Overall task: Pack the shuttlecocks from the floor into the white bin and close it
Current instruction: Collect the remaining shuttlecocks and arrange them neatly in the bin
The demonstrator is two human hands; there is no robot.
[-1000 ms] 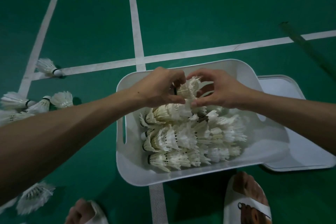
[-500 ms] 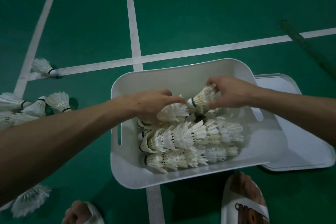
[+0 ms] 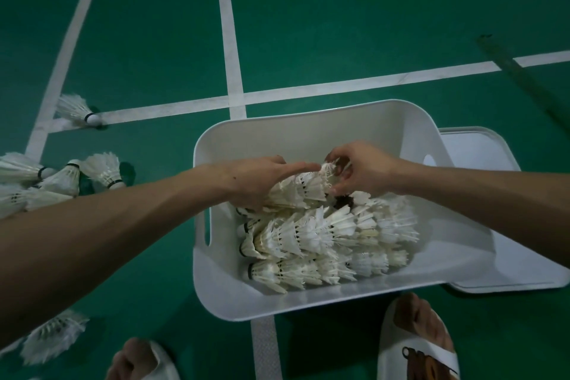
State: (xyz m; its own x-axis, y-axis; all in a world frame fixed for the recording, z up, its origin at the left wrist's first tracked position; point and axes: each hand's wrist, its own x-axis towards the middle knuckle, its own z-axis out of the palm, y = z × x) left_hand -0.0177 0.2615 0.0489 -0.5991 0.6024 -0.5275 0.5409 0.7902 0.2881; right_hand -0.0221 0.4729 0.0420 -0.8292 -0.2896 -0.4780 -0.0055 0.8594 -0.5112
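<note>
Head view, looking down: our left hand (image 3: 256, 182) and right hand (image 3: 364, 170) meet over the middle of the white bin (image 3: 308, 120). Half a second ago the right hand held one shuttlecock by its feathers, cork aimed at the left hand and a gap between them. Now that gap is gone. The end shuttlecock (image 3: 331, 171) sits nested on the nested row (image 3: 296, 190) that the left hand holds.

The left index finger lies straight along the top of the row. The other left fingers curl beneath it, mostly hidden. The right fingers are curled and pinch the feather tips of the end shuttlecock. Both hands have dropped lower into the bin than before.

Under the hands, the packed shuttlecocks (image 3: 308, 237) lie in rows across the near half of the bin, corks toward its left wall. The far half of the bin shows bare wall and floor behind the hands. A handle slot (image 3: 207, 230) cuts the left wall.

The lid (image 3: 481, 151) lies flat on the floor against the right side of the bin. Left of the bin, loose shuttlecocks (image 3: 61, 177) are clustered on the green floor (image 3: 339, 25), with a single shuttlecock (image 3: 77, 109) farther off on a white line (image 3: 228, 40). Beyond the bin's far rim the floor is open. At its near rim are our right slipper (image 3: 419, 358) and left slipper (image 3: 157, 362).
</note>
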